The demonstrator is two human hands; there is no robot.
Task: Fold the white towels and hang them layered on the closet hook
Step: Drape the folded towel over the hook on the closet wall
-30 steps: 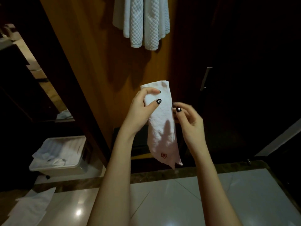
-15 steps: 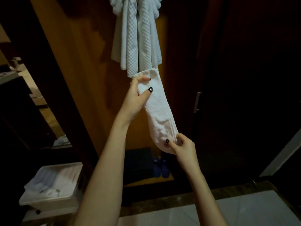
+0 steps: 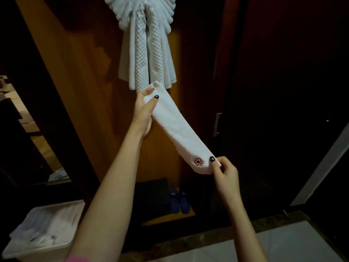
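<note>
A narrow folded white towel (image 3: 178,129) with a small red embroidered mark stretches diagonally between my hands. My left hand (image 3: 144,110) grips its upper end, just under the hanging towels. My right hand (image 3: 223,169) pinches its lower end beside the red mark. Above, a bundle of white waffle-textured towels (image 3: 147,50) hangs gathered against the wooden closet panel (image 3: 85,72). The hook itself is hidden under the bundle.
A white plastic bin (image 3: 43,229) holding more white cloth stands at the lower left. Blue slippers (image 3: 179,203) and a dark box (image 3: 153,197) sit on the closet floor. A dark door with a metal handle (image 3: 217,123) is to the right. Pale floor tiles (image 3: 283,244) lie below.
My left hand has lifted the towel's top up to the hanging bundle. My right hand slid down to the lower end and pulled it out to the right, stretching the towel.
</note>
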